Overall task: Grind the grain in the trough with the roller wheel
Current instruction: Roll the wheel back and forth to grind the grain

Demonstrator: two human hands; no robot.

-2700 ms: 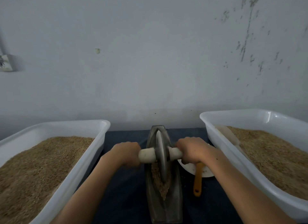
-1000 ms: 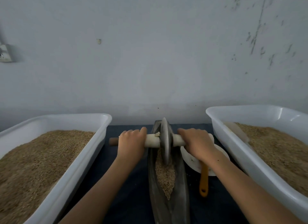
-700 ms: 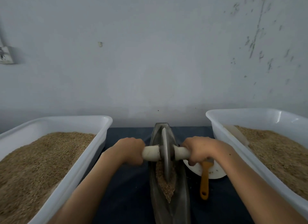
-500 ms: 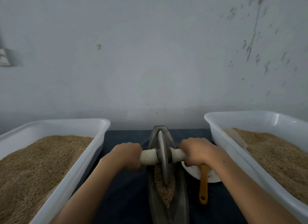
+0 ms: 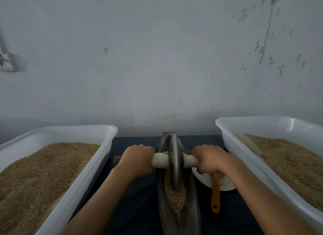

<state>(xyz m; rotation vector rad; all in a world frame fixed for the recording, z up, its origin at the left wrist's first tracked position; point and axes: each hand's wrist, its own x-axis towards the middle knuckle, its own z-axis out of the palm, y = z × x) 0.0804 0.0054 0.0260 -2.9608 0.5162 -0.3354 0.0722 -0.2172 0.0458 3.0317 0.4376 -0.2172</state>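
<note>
A narrow metal trough [image 5: 176, 222] runs lengthwise along a dark tabletop [image 5: 138, 206], its far tip close to the wall [image 5: 157, 60]. A strip of bare tabletop separates it from the white tub [image 5: 76, 187] of grain on the left. On the right, a white dish [image 5: 206, 179] with an orange-handled tool [image 5: 215, 192] lies between the trough and a second white tub [image 5: 232, 147] of grain. The roller wheel [image 5: 174, 163] stands upright on edge in the far half of the trough, its rim in the heap of grain [image 5: 175, 198] that tapers toward the near end. The left hand [image 5: 137, 160] is clenched around the left part of the axle handle [image 5: 160, 160]; the right hand [image 5: 208, 158] is wrapped around the right part. The handle's brown left end shows beyond the left hand, just beside the left tub.
</note>
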